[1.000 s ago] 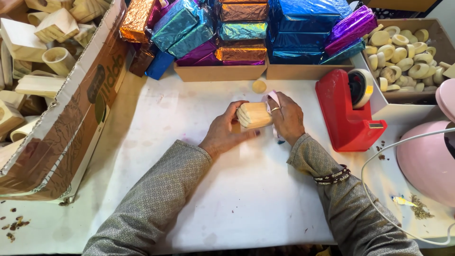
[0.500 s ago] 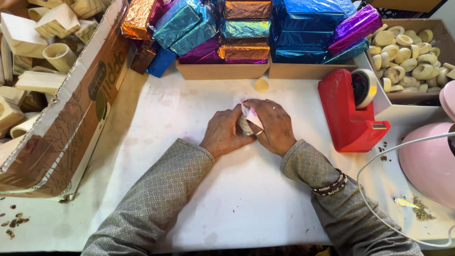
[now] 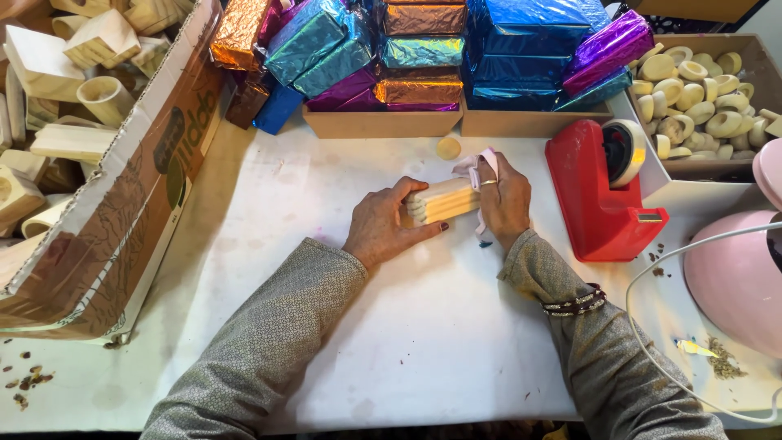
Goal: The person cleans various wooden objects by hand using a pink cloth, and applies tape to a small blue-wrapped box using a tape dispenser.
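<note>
The left hand (image 3: 383, 228) closes over the near end of a pale wooden bundle (image 3: 441, 201), thumb behind and fingers curled on top, apparently pinning the ribbed, stacked slats flat on the white surface (image 3: 423, 342) so they cannot spread. The right hand (image 3: 503, 200) grips the bundle's far end, fingers pressing down a thin pinkish sheet (image 3: 475, 167) that folds over that end; the hold seems meant to keep the sheet taut against the wood. Just right of that hand stands a glossy red tape dispenser (image 3: 599, 204), within easy reach. Beyond both hands, shallow cardboard trays carry shiny foil-wrapped blocks (image 3: 423, 49) in blue, teal, purple and copper. Left of the left hand, a large cardboard box (image 3: 122, 220) holds rough, unfinished wooden pieces (image 3: 98, 49).
</note>
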